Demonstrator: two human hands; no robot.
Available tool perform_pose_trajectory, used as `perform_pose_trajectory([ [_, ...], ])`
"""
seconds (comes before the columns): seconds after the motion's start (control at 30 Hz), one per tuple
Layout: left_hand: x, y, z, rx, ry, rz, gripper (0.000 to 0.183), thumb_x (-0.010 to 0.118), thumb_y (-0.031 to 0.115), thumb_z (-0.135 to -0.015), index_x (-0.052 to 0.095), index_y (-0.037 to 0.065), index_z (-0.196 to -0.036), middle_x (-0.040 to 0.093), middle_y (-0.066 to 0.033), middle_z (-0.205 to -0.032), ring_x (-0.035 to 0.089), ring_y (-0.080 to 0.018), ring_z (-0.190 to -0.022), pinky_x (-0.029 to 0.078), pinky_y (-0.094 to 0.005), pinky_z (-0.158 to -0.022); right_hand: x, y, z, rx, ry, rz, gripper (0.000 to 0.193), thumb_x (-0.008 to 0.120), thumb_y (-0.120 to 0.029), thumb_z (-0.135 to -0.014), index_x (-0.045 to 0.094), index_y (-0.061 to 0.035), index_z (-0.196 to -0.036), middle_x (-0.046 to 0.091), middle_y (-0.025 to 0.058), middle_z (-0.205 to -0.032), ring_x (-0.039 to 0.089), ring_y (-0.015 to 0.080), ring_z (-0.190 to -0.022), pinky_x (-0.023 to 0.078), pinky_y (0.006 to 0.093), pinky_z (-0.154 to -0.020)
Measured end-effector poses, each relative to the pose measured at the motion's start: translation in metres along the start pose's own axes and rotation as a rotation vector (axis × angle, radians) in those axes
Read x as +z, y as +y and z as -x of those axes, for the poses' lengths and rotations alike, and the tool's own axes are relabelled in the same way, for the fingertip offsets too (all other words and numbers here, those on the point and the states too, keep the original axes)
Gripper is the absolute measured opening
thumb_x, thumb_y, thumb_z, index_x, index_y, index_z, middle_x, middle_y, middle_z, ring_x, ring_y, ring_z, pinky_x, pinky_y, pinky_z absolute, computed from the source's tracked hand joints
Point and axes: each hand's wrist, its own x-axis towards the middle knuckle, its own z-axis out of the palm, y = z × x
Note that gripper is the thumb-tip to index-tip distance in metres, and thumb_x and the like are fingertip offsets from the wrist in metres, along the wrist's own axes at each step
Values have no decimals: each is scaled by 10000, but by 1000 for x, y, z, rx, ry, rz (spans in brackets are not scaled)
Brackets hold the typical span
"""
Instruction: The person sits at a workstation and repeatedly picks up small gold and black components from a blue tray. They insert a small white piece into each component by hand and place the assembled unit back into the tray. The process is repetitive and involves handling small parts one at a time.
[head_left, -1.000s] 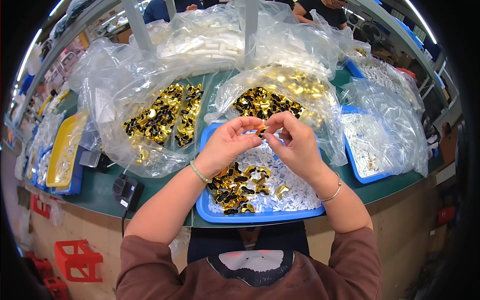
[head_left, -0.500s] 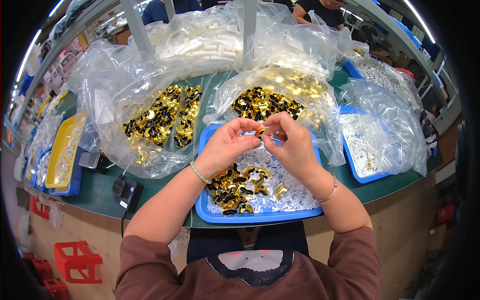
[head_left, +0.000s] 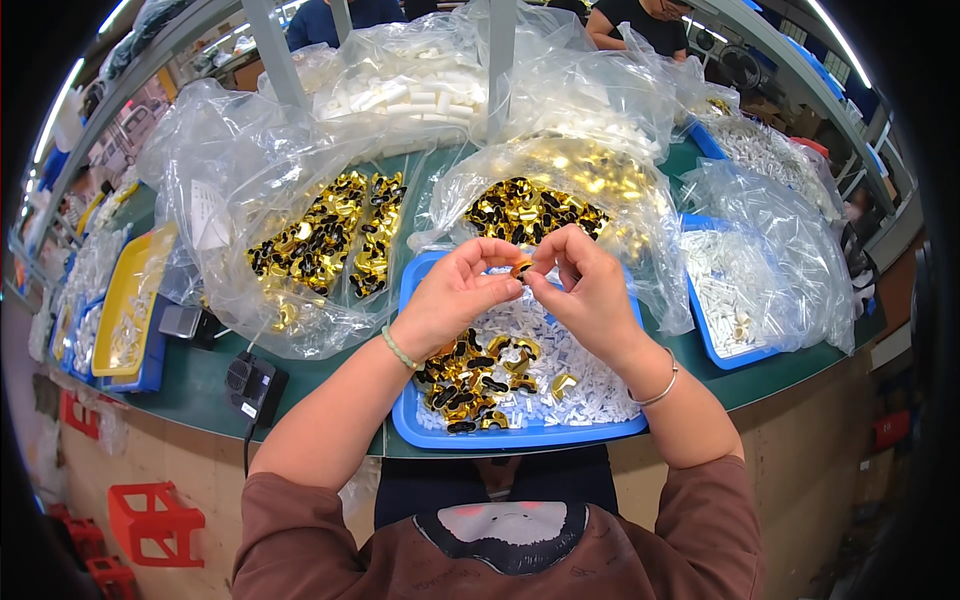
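Over the blue tray (head_left: 520, 440), my left hand (head_left: 450, 295) and my right hand (head_left: 580, 290) meet with their fingertips pinched on one small gold piece (head_left: 521, 268). The piece looks like the curved gold parts with black undersides, though fingers cover much of it. Beneath my hands, the tray holds a heap of gold-and-black parts (head_left: 462, 385) on its left side. Many small white plastic pieces (head_left: 590, 395) fill the rest of it. A lone gold part (head_left: 563, 385) rests on the white pieces.
Clear plastic bags of gold-and-black parts (head_left: 315, 230) lie behind the tray. A bag of white tubes (head_left: 410, 95) stands farther back. Another blue tray (head_left: 735, 355) is at the right; a yellow tray (head_left: 120, 310) is at the left, near a black adapter (head_left: 255, 385). Co-workers sit across the table.
My hands stay almost in place, still pinching the gold piece. The piece seems slightly turned between the fingertips. The rest of the scene looks the same.
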Motion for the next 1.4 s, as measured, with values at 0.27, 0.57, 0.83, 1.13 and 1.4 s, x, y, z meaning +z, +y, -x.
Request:
perform_pose_trajectory([
  [0.27, 2, -1, -1, 12, 7, -29, 344, 651, 29, -875, 508, 14, -1187, 565, -81, -1178, 586, -134, -1067, 493, -285, -946, 5, 6, 1, -42, 65, 81, 215, 704, -7, -759, 555, -22, -912, 641, 84, -776, 649, 165, -706, 497, 276, -606],
  [0.57, 2, -2, -2, 10, -6, -21, 373, 654, 33, -867, 486, 10, -1200, 550, -84, -1201, 583, -146, -1072, 500, -294, -927, 8, 6, 0, -37, 107, 36, 204, 696, -14, -742, 567, -34, -899, 603, 59, -742, 577, 136, -627, 415, 260, -536],
  [0.83, 3, 6, 1, -32, -5, 59, 334, 564, 55, -931, 493, 7, -1254, 555, -87, -1244, 573, -143, -1110, 482, -301, -989, -3, 8, -4, -46, -13, 69, 178, 687, -57, -771, 645, -44, -943, 569, 55, -789, 454, 122, -566, 368, 253, -516],
  [1.13, -3, 0, 0, -56, 45, 23, 269, 575, 35, -922, 544, -6, -1186, 621, -84, -1126, 618, -123, -1009, 515, -268, -907, -2, 12, -3, -192, -79, 144, 192, 715, -21, -767, 662, -43, -949, 582, 74, -830, 597, 182, -729, 498, 274, -601],
  [1.4, -6, -5, -2, -38, 51, -14, 225, 603, 9, -897, 577, -11, -1120, 647, -86, -1074, 631, -120, -966, 523, -259, -869, 1, 15, -2, -223, -113, 137, 198, 718, -6, -758, 648, -37, -941, 584, 78, -842, 620, 194, -737, 529, 289, -630],
])
